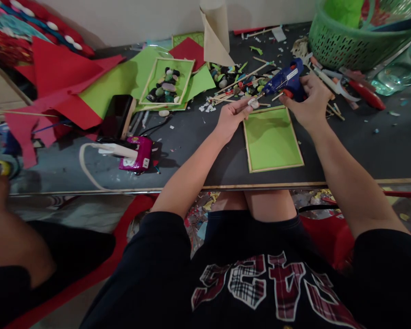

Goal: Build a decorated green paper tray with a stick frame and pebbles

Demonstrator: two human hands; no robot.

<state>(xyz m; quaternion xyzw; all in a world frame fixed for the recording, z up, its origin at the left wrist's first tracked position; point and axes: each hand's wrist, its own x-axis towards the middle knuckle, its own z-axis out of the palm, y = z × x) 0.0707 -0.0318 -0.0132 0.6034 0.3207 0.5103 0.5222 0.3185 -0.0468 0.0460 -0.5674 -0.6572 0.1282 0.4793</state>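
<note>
My right hand (311, 103) grips a blue hot glue gun (286, 82), its nozzle pointing left. My left hand (231, 118) pinches a small pale pebble (252, 103) right at the nozzle tip. Both hands hover over the far edge of a green board with a thin wooden frame (272, 139) lying flat on the dark table (363, 141). Further left lies a second framed green board (167, 81) with several painted pebbles on it.
Red and green paper sheets (71, 87) cover the left of the table. A pink power strip (137, 154) with a white cable sits near the front edge. A green basket (349, 39) stands back right, wooden sticks and scraps beside it. Another person's arm (10, 228) is at left.
</note>
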